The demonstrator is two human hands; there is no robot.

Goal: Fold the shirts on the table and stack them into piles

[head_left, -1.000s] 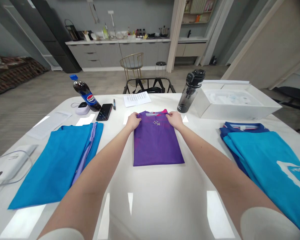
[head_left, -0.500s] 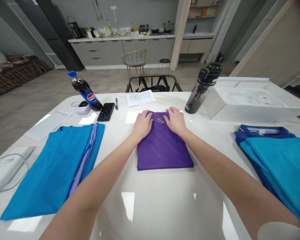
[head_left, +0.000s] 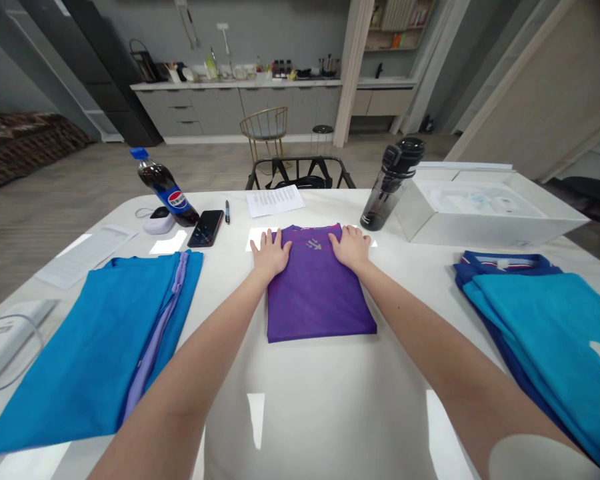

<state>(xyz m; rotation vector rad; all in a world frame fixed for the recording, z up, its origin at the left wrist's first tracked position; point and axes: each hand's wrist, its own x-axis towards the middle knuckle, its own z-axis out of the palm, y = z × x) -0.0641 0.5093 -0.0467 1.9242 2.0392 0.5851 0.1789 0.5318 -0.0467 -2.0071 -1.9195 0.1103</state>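
A folded purple shirt [head_left: 321,293] lies flat on the white table, its collar at the far edge and a small print below it. My left hand [head_left: 271,256] rests at the shirt's upper left corner, fingers spread on the table side and thumb on the cloth. Over the upper right corner lies my right hand [head_left: 352,249], palm down, its thumb on the purple fabric and its fingers stretched out. Neither hand grips anything.
Left are blue folded clothes [head_left: 115,333], a power strip [head_left: 10,340], a phone [head_left: 206,228], a pen [head_left: 227,212] and a cola bottle [head_left: 167,190]. A paper sheet [head_left: 275,200] lies behind; right are a tumbler [head_left: 387,187], a white box [head_left: 490,225] and folded shirts [head_left: 540,313].
My left hand has shifted outward and its fingers have spread, and more of the shirt's collar shows between the hands. The view has moved slightly.
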